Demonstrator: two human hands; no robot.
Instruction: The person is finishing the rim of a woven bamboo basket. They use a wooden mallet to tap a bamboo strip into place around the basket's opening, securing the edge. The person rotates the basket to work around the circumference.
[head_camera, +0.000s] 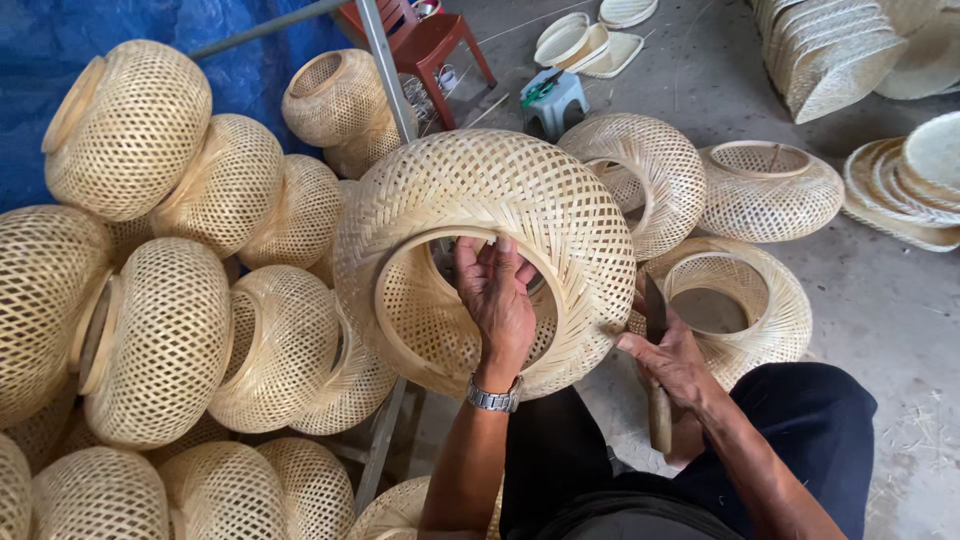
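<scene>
A large round woven bamboo lampshade (485, 255) is held up at the middle of the view, its wide circular opening turned toward the person. Its weave is open lattice over the bulging sides and tighter diagonal plaiting near the smooth bent rim. The left hand (497, 300), with a metal wristwatch (494, 398) on the wrist, reaches into the opening, fingers (478, 262) curled closed on the inner edge of the rim at the top. The right hand (672, 362) is at the shade's lower right edge, fingers closed around a knife (656, 375) with a wooden handle, its dark blade pointing up just beside the weave.

To the left, many finished lampshades (160, 340) of the same pale weave are piled against a blue tarpaulin (40, 50). More open woven shades (768, 190) lie on the grey concrete floor (880, 300) to the right, with stacks of flat woven trays (900, 185) beyond. A red plastic stool (432, 45) and a small pale stool (553, 100) stand at the top. The person's dark trousers (800, 420) show below.
</scene>
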